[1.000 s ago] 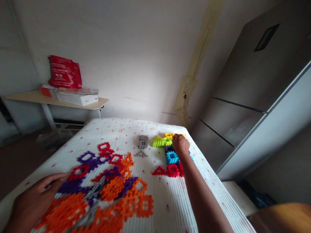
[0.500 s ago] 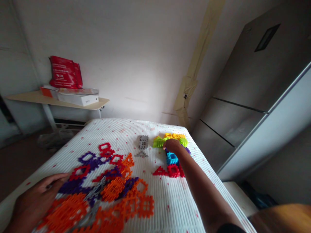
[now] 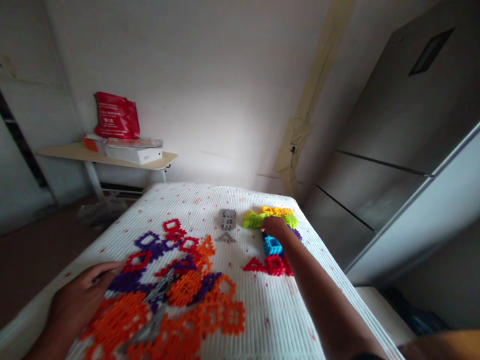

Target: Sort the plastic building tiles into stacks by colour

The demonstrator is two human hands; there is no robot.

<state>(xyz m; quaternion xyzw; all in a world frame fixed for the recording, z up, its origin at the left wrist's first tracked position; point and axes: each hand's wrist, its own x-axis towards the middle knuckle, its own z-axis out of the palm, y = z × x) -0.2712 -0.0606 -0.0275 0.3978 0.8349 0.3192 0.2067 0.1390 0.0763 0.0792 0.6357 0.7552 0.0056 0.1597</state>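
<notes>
My left hand (image 3: pixel 80 297) rests at the left edge of a heap of toy building pieces, fingers loosely stretched with a gap by the thumb. Its fingertips are beside a purple piece (image 3: pixel 129 281) and a red square piece (image 3: pixel 138 261); no held piece shows. Orange pieces (image 3: pixel 187 287) fill much of the heap. Farther right, my right hand (image 3: pixel 275 226) is closed over the sorted pieces, between the green pieces (image 3: pixel 254 220) and a blue square piece (image 3: pixel 273 245). Its fingertips are hidden, so whatever they grip cannot be made out.
Grey pieces (image 3: pixel 228 219) stand in the middle of the patterned bed cover (image 3: pixel 258 305). Yellow pieces (image 3: pixel 276 211) lie beyond the green ones, red pieces (image 3: pixel 275 265) nearer me. A side table (image 3: pixel 62 151) bears boxes and a red bag (image 3: pixel 116 117). A fridge (image 3: pixel 378 130) stands at right.
The whole view has shifted slightly, so everything appears farther right. Both hands keep nearly the same places among the pieces, and no piece has visibly moved.
</notes>
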